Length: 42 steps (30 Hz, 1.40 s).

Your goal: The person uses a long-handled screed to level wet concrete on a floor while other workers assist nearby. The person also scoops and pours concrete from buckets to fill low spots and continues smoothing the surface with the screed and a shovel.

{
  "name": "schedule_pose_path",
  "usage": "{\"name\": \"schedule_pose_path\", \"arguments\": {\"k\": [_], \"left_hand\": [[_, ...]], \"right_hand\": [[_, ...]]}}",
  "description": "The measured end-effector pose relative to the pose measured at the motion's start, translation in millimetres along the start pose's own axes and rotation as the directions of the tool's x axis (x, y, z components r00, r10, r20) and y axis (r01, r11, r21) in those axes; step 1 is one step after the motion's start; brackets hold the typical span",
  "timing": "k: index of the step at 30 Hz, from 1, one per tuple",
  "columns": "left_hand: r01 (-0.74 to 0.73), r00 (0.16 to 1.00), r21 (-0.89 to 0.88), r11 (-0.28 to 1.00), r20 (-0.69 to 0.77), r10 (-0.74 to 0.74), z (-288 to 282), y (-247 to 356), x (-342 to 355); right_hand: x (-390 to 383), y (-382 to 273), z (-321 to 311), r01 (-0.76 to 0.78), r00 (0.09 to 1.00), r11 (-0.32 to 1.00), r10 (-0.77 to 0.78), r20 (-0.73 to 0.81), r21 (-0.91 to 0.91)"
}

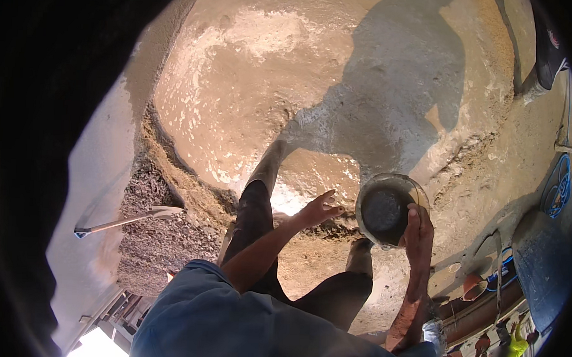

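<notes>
Round metal pan (386, 211), right of centre in the frame, rim pale and crusted with mortar, inside dark and wet. Tilted, mouth facing up toward the camera, held over the wet grey mix.

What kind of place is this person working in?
Most likely an outdoor building site where concrete is mixed by hand. A wide pool of wet concrete covers the ground, a gravel heap with a shovel lies beside it, and the right hand holds a mud-caked bucket.
</notes>
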<state>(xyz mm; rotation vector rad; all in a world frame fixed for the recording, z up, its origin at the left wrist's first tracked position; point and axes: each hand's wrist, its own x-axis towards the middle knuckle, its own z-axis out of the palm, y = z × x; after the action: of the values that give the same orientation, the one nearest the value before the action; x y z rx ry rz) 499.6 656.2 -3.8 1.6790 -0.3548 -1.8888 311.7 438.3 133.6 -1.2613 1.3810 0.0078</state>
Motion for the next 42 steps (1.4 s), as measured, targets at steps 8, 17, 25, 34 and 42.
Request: {"name": "schedule_pose_path", "arguments": {"k": [8, 17, 25, 34, 42], "left_hand": [[-0.154, 0.833, -0.167, 0.974, -0.552, 0.037, -188, -45, 72], [0.104, 0.35, 0.705, 0.701, -0.686, 0.638, -490, 100, 68], [0.374, 0.55, 0.805, 0.46, -0.592, 0.589, -580, 83, 132], [0.335, 0.684, 0.742, 0.58, -0.615, 0.392, -517, 51, 180], [0.31, 0.714, 0.734, 0.605, -0.6, 0.362, -395, 44, 200]], "right_hand": [[89, -99, 232, 0.259, 0.922, 0.914, -0.33, 0.204, 0.312], [314, -179, 454, -0.161, 0.894, 0.656, -0.219, 0.391, 0.737], [420, -73, 565, -0.178, 0.946, 0.647, -0.094, 0.309, 0.742], [412, 15, 479, -0.242, 0.924, 0.633, -0.082, 0.375, 0.735], [359, 44, 349, -0.284, 0.928, 0.686, 0.019, 0.373, 0.67]]}}
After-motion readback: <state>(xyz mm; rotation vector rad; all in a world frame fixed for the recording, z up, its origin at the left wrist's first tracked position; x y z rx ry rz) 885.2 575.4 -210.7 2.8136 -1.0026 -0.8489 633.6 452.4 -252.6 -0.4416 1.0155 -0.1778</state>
